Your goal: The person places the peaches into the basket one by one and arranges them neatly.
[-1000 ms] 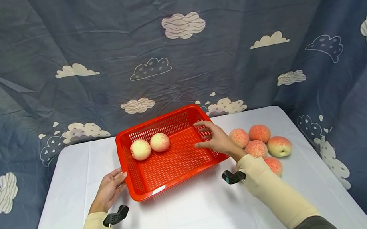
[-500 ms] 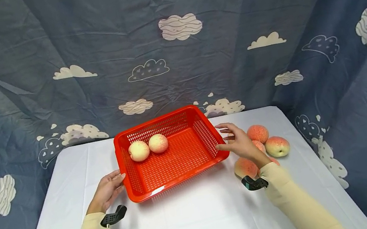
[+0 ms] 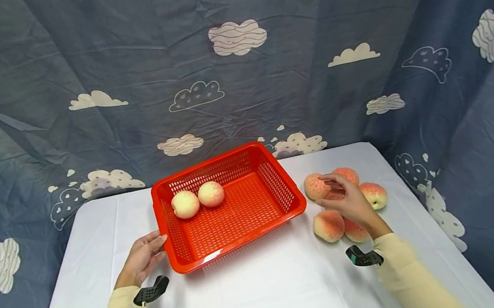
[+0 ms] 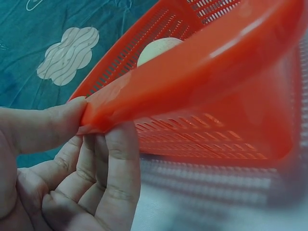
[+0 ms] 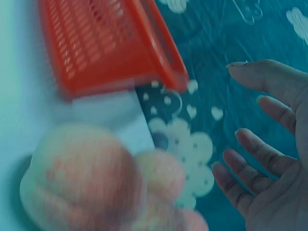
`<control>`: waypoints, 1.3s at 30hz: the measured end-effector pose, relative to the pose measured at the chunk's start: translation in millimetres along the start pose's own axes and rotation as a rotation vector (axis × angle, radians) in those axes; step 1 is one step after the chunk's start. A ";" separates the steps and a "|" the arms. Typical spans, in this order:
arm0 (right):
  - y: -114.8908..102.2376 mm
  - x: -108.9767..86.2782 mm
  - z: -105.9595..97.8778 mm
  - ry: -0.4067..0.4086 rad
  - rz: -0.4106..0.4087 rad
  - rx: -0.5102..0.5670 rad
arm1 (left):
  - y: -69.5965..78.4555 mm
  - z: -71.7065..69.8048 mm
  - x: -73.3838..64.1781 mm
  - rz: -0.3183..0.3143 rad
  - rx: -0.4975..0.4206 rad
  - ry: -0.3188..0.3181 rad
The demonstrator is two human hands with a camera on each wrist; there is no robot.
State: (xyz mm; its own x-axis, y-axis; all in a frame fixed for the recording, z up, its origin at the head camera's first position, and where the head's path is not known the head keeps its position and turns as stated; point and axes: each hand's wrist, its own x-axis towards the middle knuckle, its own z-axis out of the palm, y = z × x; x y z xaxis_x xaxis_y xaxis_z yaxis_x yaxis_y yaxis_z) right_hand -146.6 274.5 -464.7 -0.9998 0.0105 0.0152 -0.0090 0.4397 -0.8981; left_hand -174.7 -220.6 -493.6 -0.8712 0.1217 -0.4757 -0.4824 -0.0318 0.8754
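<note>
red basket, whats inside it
Inside the red basket sit a paler peach and a redder peach, side by side toward its left end. What's directly beneath them is covered.

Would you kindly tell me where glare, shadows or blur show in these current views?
Head: mostly crisp, with a glare streak on the near side of the red basket and soft shadows on the white table. Left wrist: glare on that basket too, blur toward lower right. Right wrist: blue-green cast, nearest peach blurred, right hand clearer.
</note>
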 end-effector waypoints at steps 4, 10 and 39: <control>16.2 -10.9 -12.5 0.041 -0.018 -0.003 | -0.5 0.2 0.4 0.012 -0.028 -0.006; 44.3 -28.5 -20.0 0.133 -0.037 -0.026 | -0.8 0.3 -1.2 0.031 -0.036 -0.029; 126.1 -67.9 7.9 0.325 0.033 -0.089 | 0.3 -0.8 -1.3 0.032 -0.007 -0.034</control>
State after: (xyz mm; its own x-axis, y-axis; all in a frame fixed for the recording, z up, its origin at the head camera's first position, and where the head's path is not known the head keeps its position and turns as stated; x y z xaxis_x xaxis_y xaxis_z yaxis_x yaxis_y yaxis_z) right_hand -80.0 322.2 -582.5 -0.9419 0.3056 0.1395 0.0387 0.5112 -0.8586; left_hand -173.7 -221.6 -492.8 -0.8826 0.1537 -0.4444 -0.4553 -0.0435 0.8893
